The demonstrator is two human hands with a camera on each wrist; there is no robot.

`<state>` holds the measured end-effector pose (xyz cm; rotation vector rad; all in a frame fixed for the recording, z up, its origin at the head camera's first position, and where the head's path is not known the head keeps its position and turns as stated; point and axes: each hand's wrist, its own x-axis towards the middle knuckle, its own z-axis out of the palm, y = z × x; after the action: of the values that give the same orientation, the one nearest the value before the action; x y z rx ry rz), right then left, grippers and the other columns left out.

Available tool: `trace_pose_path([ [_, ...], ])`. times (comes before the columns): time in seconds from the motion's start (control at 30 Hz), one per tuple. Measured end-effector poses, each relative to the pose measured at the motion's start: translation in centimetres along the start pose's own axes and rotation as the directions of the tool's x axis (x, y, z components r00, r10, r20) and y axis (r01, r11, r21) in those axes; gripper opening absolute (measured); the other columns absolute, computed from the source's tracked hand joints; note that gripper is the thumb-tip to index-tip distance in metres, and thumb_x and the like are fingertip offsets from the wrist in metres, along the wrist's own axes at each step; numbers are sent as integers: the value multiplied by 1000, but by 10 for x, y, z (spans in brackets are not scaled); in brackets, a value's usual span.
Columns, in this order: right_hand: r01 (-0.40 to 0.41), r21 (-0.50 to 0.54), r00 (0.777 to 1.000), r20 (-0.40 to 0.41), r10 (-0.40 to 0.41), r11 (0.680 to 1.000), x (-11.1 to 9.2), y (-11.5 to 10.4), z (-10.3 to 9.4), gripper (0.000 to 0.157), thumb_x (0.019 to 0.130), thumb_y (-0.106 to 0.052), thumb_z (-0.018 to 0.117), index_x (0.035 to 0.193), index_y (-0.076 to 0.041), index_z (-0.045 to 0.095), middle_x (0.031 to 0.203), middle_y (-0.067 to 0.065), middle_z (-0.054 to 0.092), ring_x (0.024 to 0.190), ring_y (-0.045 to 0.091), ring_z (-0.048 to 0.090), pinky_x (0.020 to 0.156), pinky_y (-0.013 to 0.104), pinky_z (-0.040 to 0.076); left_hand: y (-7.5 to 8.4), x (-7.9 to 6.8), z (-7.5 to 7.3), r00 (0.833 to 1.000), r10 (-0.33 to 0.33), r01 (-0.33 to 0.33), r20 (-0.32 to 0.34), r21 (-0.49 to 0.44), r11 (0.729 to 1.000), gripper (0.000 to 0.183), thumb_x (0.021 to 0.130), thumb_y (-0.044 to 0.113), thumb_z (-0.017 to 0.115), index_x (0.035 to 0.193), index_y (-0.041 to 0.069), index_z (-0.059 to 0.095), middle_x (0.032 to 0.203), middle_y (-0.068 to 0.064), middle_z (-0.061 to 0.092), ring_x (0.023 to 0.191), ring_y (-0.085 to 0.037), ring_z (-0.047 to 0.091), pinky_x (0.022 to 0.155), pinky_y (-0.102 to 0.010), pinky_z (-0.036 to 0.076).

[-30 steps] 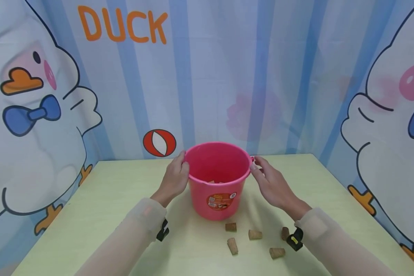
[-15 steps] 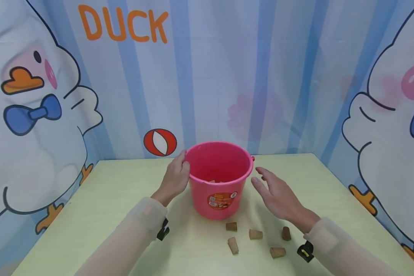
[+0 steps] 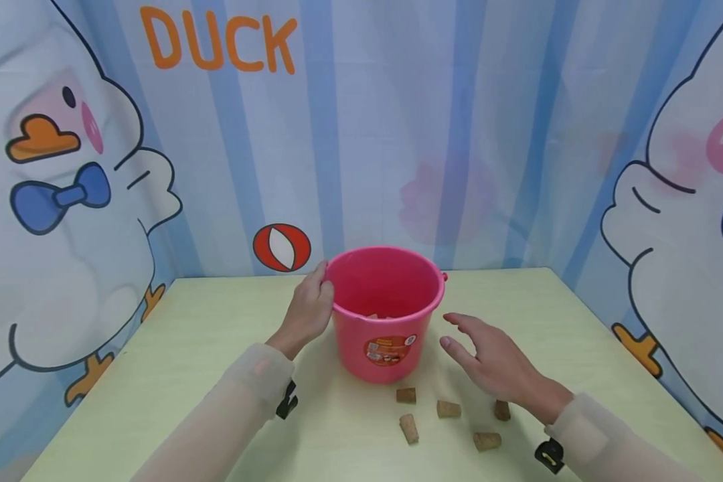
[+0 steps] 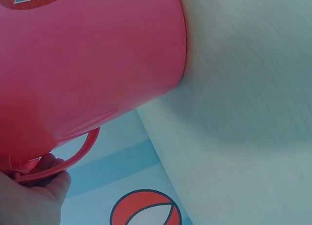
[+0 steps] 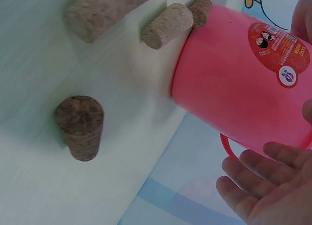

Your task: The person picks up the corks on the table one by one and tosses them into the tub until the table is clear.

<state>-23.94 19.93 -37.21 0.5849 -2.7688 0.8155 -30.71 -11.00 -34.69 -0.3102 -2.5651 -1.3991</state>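
A pink bucket stands upright on the table, a red round label on its front. My left hand grips its left rim; in the left wrist view the fingers curl about the bucket's handle at the rim. To the right of the bucket, my right hand is held off the rim with fingers spread and nothing in them. Several corks lie in front of the bucket, among them a cork below the right hand and a dark cork. Small light pieces show low inside the bucket.
The pale yellow table reaches back to a striped blue curtain printed with ducks. A cork lies close to the bucket's base, and another cork sits nearer the front.
My right hand has let go of the bucket's right rim and moved down and to the right, towards the corks. The left hand keeps its grip, and the bucket stays in place.
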Motion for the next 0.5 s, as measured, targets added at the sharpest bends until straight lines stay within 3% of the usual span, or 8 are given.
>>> trace_pose_path([
  [0.17,-3,-38,999,36,4,999,-6,1,0,63,103,-51,55,148,-7,53,149,14,54,138,39,49,108,61,43,2,-1,0,1000,-6,6,-5,-6,1000,62,109,26,35,165,10,16,164,-7,32,146,-31,37,110,-45,46],
  [0.5,-23,-91,990,136,36,996,-12,4,8,56,98,-45,67,142,-12,60,144,8,59,134,33,54,106,58,47,2,-1,1,1000,-13,13,-2,-5,1000,62,109,26,36,165,11,15,164,-7,32,146,-31,37,108,-45,47],
])
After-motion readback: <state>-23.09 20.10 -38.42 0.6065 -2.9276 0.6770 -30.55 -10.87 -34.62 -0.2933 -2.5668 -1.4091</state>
